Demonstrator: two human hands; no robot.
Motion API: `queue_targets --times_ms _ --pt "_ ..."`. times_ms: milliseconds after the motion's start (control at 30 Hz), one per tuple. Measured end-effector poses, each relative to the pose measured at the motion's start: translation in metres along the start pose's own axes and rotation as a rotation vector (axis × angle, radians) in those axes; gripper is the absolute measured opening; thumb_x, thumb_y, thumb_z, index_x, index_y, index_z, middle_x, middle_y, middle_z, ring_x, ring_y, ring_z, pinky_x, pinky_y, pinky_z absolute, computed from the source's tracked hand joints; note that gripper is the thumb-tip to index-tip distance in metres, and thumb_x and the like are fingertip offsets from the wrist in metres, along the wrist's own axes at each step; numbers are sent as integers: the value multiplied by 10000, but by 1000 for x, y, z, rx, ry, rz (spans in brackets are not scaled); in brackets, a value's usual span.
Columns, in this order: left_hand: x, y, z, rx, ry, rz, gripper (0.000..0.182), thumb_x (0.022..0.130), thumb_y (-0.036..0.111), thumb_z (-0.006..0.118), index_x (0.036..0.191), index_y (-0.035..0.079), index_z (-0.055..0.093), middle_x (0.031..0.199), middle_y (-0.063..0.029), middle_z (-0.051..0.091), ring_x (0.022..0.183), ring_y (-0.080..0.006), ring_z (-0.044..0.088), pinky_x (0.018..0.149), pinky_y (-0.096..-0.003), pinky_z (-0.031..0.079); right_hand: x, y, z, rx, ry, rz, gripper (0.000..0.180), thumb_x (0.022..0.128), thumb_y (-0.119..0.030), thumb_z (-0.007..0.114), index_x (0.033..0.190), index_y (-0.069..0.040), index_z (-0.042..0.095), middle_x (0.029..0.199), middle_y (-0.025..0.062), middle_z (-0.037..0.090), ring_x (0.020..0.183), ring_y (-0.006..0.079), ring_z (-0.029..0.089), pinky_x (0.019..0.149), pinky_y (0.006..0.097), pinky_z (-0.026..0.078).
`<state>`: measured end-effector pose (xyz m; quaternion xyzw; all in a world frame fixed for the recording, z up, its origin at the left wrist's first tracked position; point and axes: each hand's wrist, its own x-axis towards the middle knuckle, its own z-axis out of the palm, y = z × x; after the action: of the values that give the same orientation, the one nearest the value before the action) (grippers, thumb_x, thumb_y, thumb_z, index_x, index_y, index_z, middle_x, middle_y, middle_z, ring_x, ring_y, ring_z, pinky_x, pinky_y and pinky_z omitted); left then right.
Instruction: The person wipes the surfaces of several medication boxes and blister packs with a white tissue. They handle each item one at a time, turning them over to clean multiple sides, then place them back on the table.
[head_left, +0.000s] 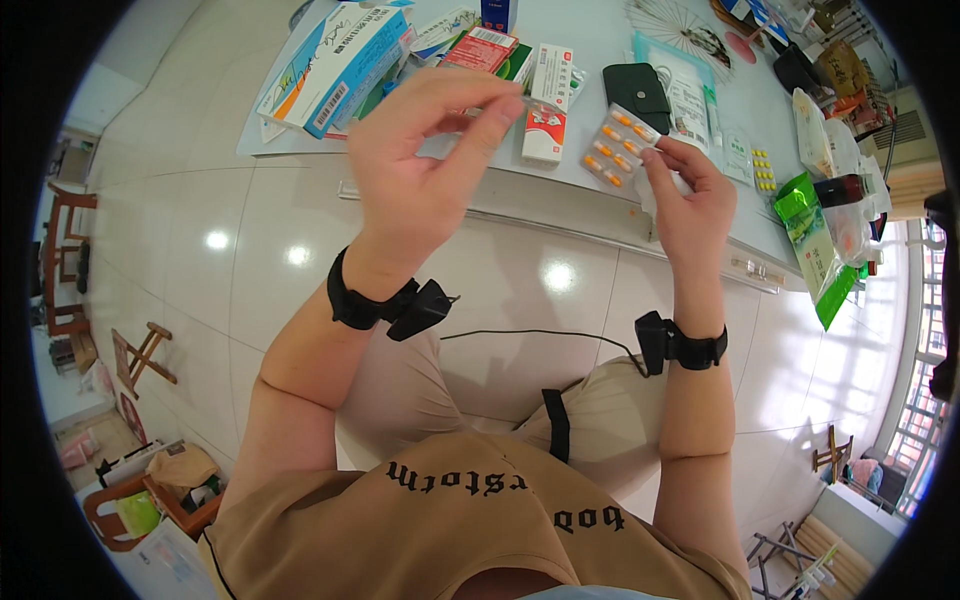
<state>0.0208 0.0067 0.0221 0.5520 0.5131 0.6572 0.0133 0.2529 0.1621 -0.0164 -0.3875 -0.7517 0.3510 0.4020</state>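
Observation:
My left hand (420, 154) is raised over the table's front edge, thumb and forefinger pinched together. From its fingertips sticks out a small clear plastic piece (541, 106), seen nearly edge-on; I cannot tell exactly what it is. My right hand (694, 191) grips the corner of a blister pack (619, 148) of orange-and-clear capsules, tilted above the table. Something white and thin, perhaps paper (651, 193), shows under the right fingers. Behind the left fingertips lie a white medicine box (553, 71) and a red-and-white box (544, 139).
On the white table (585, 169) lie a large blue-and-white medicine box (337, 67), a red box (480, 49), a black pouch (636, 94) and a yellow-pill blister (763, 171). A green packet (814, 247) overhangs the right edge. A thin black cable (540, 331) crosses above my lap.

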Motion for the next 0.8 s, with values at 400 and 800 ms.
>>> queue_targets --times_ms 400,800 --pt "-13 -2 25 384 -118 260 183 861 20 887 1030 42 820 1097 -69 815 913 -246 791 774 -326 636 -2 1 10 -107 -32 -131 225 965 -159 823 1167 -60 821 949 61 836 705 150 656 743 314 539" --pt "-31 -23 40 599 -268 76 107 901 107 833 997 75 798 1105 -16 767 943 -250 761 769 -374 617 -9 -3 1 -36 -91 -84 147 957 -142 820 1056 -34 813 926 61 825 763 135 674 752 291 513"
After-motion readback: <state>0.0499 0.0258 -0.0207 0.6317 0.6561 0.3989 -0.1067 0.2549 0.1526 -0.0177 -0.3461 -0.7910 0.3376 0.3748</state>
